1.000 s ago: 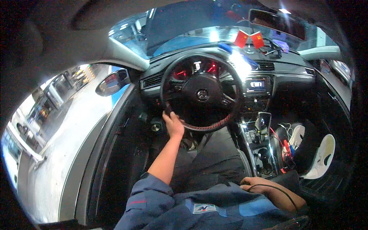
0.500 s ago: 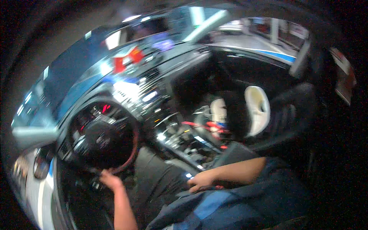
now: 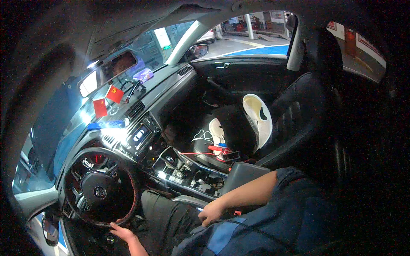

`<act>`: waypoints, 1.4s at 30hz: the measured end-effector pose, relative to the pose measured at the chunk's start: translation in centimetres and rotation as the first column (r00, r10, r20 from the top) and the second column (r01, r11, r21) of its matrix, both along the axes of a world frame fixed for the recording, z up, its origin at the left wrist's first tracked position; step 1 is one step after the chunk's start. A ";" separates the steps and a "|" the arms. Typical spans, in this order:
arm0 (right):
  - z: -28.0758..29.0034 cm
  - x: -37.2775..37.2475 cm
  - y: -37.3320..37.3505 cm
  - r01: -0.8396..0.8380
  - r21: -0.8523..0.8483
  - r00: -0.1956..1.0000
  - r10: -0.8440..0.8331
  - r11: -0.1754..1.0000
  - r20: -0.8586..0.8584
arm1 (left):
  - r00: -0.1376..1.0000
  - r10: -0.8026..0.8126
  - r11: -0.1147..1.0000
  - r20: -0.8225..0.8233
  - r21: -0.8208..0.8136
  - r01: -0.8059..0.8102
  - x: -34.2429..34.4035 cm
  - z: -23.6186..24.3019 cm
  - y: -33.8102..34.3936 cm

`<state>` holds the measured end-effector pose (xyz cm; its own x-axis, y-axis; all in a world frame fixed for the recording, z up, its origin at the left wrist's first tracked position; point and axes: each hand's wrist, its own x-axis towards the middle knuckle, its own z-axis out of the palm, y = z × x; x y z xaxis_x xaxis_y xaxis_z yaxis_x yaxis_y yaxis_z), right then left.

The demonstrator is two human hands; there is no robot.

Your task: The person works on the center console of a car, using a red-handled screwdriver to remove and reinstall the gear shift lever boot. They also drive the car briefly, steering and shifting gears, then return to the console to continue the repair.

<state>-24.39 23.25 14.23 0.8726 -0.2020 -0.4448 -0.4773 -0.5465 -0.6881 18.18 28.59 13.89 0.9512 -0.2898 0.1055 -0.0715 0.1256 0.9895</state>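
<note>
My left hand (image 3: 121,230) is loosely curled at the lower rim of the black steering wheel (image 3: 130,190). My right hand (image 3: 210,212) lies low by my right hip at the inner seat edge, fingers bent round something hidden, near a red seat-belt buckle (image 3: 237,213) and a dark cable across my clothing. The centre console (image 3: 175,174) with gear lever and cup holders runs just beyond it, ending in a padded armrest (image 3: 247,175).
The passenger seat (image 3: 290,119) carries pale shoe-like objects (image 3: 262,121), a dark item, red and blue leads (image 3: 215,147) and white cord. Small red flags (image 3: 114,94) and a blue object (image 3: 104,125) sit on the dashboard. A passenger door (image 3: 239,68) bounds the far side.
The view has swung right toward the passenger side. My left hand sits lower on the wheel's rim than a second ago. My right hand stays by my hip.
</note>
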 end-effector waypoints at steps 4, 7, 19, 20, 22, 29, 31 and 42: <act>-0.4 0.5 0.1 0.007 0.006 1.000 -0.007 1.000 0.008 | 0.997 0.017 0.998 0.070 0.057 -0.021 0.7 -0.3 -0.1; -0.2 0.5 0.1 0.005 0.017 1.000 -0.005 1.000 -0.010 | 0.998 -0.033 0.999 0.056 0.004 0.033 1.1 -0.6 0.1; 0.9 0.4 -0.1 -0.055 -0.028 0.998 0.054 0.998 -0.027 | 0.995 -0.061 0.998 0.075 0.003 0.061 1.5 -0.7 0.4; 0.9 0.4 -0.1 -0.069 -0.027 0.997 0.068 0.997 -0.022 | 0.991 -0.121 0.990 0.053 -0.067 0.124 1.3 -0.6 0.5; 0.8 0.4 -0.2 -0.047 -0.018 0.998 0.047 0.999 -0.033 | 0.993 -0.101 0.994 0.055 -0.045 0.103 0.8 -0.2 0.7; 1.2 0.6 0.1 -0.047 0.010 0.999 0.047 0.999 0.008 | 0.993 -0.092 0.996 0.073 0.005 0.092 0.3 0.6 0.9; 1.2 0.6 0.1 -0.018 0.006 1.000 0.018 1.000 0.007 | 0.986 -0.153 0.984 0.070 -0.086 0.159 0.6 0.5 0.9; 0.5 0.7 -0.2 -0.018 -0.041 0.998 0.020 0.999 0.061 | 0.987 -0.148 0.980 0.055 -0.129 0.154 2.1 -1.0 0.6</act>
<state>-23.65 23.08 14.75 0.9019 -0.2015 -0.3821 -0.4240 -0.5829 -0.6931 20.31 29.14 12.88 0.8909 -0.4106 0.1943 -0.0856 0.2683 0.9595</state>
